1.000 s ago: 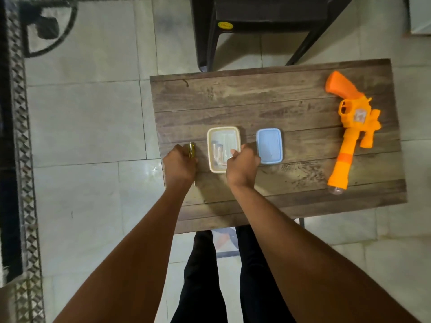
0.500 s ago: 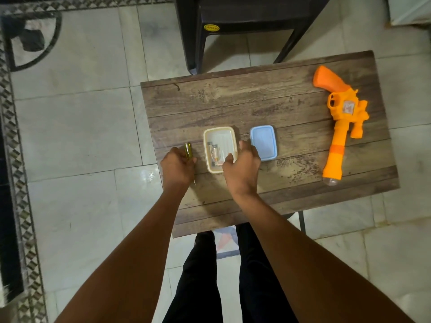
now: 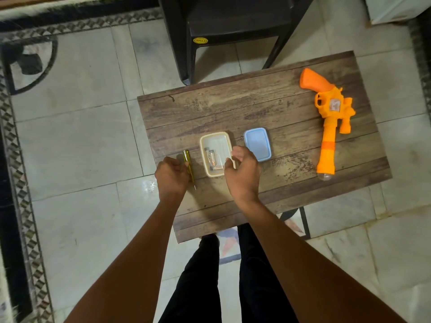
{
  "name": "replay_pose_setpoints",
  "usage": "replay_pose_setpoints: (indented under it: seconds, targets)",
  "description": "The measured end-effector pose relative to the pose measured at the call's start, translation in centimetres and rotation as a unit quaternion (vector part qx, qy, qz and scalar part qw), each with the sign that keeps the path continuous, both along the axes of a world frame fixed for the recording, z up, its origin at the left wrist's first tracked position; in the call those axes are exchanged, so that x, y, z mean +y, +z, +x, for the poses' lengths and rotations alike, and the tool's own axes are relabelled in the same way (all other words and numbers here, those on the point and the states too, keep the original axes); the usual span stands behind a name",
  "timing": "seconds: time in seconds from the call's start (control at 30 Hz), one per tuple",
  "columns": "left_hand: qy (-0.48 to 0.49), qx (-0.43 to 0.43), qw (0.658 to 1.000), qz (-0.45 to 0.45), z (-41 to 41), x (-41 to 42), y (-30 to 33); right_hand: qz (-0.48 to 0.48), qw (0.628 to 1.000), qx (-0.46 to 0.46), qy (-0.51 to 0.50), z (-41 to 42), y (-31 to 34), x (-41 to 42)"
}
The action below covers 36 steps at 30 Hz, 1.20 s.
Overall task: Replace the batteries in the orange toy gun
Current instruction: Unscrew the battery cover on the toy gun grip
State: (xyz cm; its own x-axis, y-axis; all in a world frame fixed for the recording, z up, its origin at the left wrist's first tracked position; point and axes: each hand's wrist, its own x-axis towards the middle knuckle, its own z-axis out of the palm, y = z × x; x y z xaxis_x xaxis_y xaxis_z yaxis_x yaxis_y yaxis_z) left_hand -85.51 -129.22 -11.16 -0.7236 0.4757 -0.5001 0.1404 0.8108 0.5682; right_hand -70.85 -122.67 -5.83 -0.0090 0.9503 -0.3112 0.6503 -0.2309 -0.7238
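Reaching over the near corner of the cream plastic box (image 3: 215, 157), the right hand (image 3: 242, 173) hovers with its fingers loosely curled and nothing visibly between them; I cannot tell whether a fingertip touches the rim. The left hand (image 3: 172, 174) is curled around the yellow-handled screwdriver (image 3: 188, 165), whose tip points back toward the person over the desk (image 3: 233, 113). Inside the box lie what look like two small batteries (image 3: 211, 157), side by side near its middle. The blue lid (image 3: 257, 146) rests just beside the box, on its right. The orange toy gun (image 3: 331, 122) lies well apart at the far right of the desk, grip away from the person and clear muzzle tip close to the near edge.

The box is light and open, so a careless dip of the right hand could tip or slide it, and round cells would probably roll off onto the tiled floor (image 3: 70, 136). Fresh and spent batteries may get mixed if both end up in this one box. The gun's muzzle sits close enough to the edge that a hurried pull could drag it off. The screwdriver's sharp tip faces the body, which is a hazard if the left hand swings across. No battery door is visible from here, so its screw could easily be lost once out.
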Motion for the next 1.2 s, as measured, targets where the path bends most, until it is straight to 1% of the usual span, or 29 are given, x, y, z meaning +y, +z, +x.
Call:
replay_pose_setpoints:
  seconds: [0.1, 0.2, 0.4, 0.57, 0.63, 0.73, 0.8, 0.97, 1.2]
  targets:
    - [-0.016, 0.009, 0.998, 0.061, 0.6, 0.1, 3.3, -0.006, 0.998, 0.048, -0.034, 0.5, 2.0, -0.1]
    - [-0.030, 0.000, 0.991, 0.129, 1.8, 0.4, 8.3, -0.001, 0.992, 0.105, -0.064, 1.5, 5.9, 0.0]
    - [-0.060, -0.051, 0.965, 0.249, 7.7, 1.3, 22.7, 0.071, 0.970, 0.194, -0.129, 5.8, 19.1, -0.2]
    - [-0.079, -0.069, 0.952, 0.288, 15.5, 2.9, 31.0, 0.103, 0.950, 0.236, -0.175, 12.7, 27.2, -0.3]
    - [-0.092, -0.074, 0.944, 0.307, 19.3, 3.9, 33.0, 0.123, 0.947, 0.245, -0.167, 16.5, 29.3, -0.1]
    - [-0.110, -0.081, 0.937, 0.321, 25.3, 6.2, 34.3, 0.174, 0.946, 0.237, -0.133, 22.9, 31.7, 1.5]
    - [-0.116, -0.088, 0.934, 0.327, 30.1, 8.4, 34.9, 0.194, 0.941, 0.238, -0.139, 28.2, 32.8, 3.3]
    - [-0.146, -0.080, 0.924, 0.344, 42.5, 14.2, 36.8, 0.180, 0.940, 0.250, -0.143, 41.2, 35.1, 8.1]
    - [-0.160, -0.070, 0.920, 0.351, 53.9, 21.5, 36.9, 0.164, 0.929, 0.276, -0.185, 53.3, 36.5, 14.7]
